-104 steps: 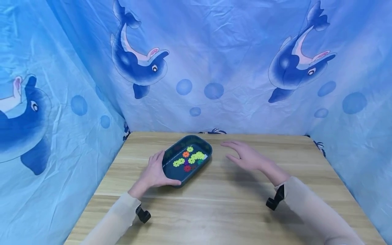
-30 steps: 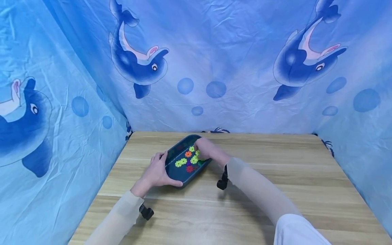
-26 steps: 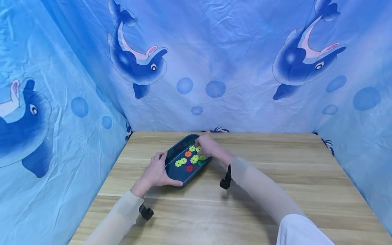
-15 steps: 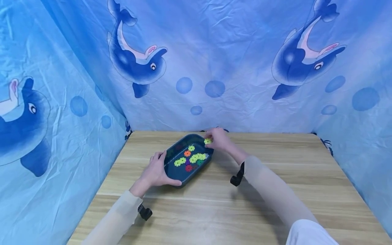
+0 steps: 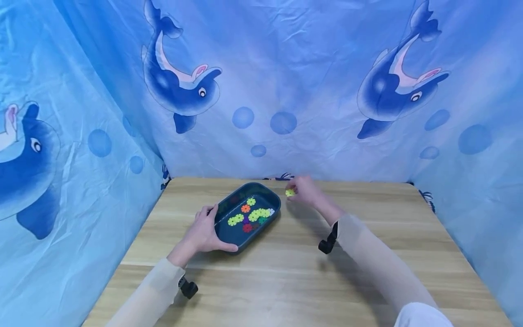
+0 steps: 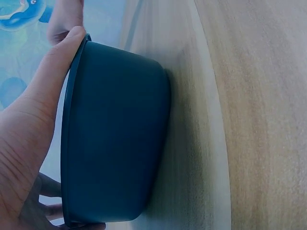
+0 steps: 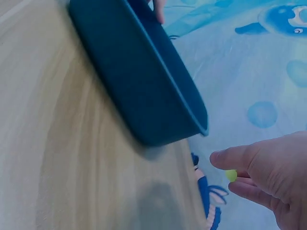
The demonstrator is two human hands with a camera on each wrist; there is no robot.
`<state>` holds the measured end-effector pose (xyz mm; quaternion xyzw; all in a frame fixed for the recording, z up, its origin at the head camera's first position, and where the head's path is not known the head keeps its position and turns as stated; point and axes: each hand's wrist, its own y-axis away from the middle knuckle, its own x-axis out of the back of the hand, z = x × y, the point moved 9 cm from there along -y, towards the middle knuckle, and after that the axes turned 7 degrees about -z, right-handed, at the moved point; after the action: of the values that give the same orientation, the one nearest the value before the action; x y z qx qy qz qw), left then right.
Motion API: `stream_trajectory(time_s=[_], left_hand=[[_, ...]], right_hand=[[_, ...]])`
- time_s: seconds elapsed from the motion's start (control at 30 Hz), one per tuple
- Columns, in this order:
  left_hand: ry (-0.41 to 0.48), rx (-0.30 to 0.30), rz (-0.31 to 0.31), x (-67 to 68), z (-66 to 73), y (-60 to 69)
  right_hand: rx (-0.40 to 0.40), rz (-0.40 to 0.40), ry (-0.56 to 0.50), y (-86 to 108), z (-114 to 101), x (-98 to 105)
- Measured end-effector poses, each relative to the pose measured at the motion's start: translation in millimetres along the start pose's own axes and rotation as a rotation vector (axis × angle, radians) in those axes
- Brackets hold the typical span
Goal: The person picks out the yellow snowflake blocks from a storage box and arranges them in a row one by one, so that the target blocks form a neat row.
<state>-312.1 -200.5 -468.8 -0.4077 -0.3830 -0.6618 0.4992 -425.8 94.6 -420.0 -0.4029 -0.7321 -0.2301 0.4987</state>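
A dark teal plastic basin (image 5: 253,240) rests on the table, with several snowflake discs inside. Most of these are yellow-green, and among them lie an orange disc (image 5: 245,208) and a red disc (image 5: 247,227). My left hand (image 5: 201,234) grips the basin's near left end; in the left wrist view its thumb (image 6: 60,57) lies along the rim. Right of the basin, above the table, my right hand (image 5: 307,193) pinches a yellow-green snowflake disc (image 5: 289,192). In the right wrist view only a small part of this disc (image 7: 231,175) shows between the fingers.
The wooden table (image 5: 327,281) reaches to a blue cloth backdrop (image 5: 310,81) printed with dolphins, which hangs behind it and at both sides. Both wrists carry small black cameras, one being the right wrist camera (image 5: 328,243).
My right hand came from the right into the basin, took hold of a yellow-green snowflake disc and lifted it out over the right rim. My left hand has kept its grip on the basin.
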Motion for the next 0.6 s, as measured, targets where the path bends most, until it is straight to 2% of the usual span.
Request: stream_trajectory(time_s=[0.17, 0.3, 0.47, 0.6], left_hand=[[-0.003, -0.006, 0.006, -0.2, 3.4, -0.7], [-0.005, -0.001, -0.008, -0.1, 4.6, -1.8], [-0.011, 0.017, -0.017, 0.1, 1.6, -0.3], [-0.007, 0.024, -0.018, 0.8, -1.0, 1.8]], right_hand=[[-0.006, -0.016, -0.034, 5.6, 12, -13], [-0.02, -0.02, -0.021, 9.5, 21, -20], [-0.003, -0.065, 0.013, 10.4, 23, -29], [-0.024, -0.107, 0.017, 11.6, 25, -36]])
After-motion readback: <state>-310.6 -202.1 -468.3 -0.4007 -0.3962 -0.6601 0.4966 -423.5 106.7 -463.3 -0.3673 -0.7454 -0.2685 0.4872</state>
